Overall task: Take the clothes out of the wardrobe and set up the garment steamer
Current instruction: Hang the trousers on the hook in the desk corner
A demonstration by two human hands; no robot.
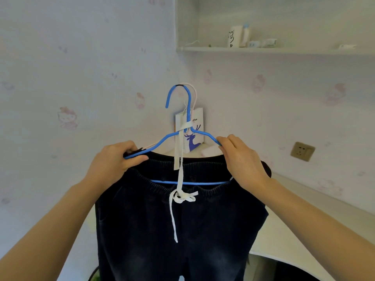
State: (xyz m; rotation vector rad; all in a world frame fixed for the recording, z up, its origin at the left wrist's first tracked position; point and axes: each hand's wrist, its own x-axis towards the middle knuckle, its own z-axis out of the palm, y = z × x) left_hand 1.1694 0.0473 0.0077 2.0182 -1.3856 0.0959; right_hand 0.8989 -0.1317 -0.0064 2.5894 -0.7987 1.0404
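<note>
Dark trousers [180, 230] on a blue hanger [189, 110] held up in a bedroom corner

Pale wallpaper with faint pink cartoon prints is seen all round, with a white desk [304, 216] curving along the right wall, a wall socket [302, 151] above it, and a shelf [274, 50] up top carrying a white mug [234, 36] and small bits. A little paper bag with a blue deer [192, 130] is tucked in the corner behind the hanger. The hanger's left shoulder is gripped by the left hand [113, 161], fingers curled round it; the right shoulder is pinched by the right hand [241, 159]. The trousers are draped over the bar, hanging below and between both hands, white drawstring [174, 216] dangling.
</note>
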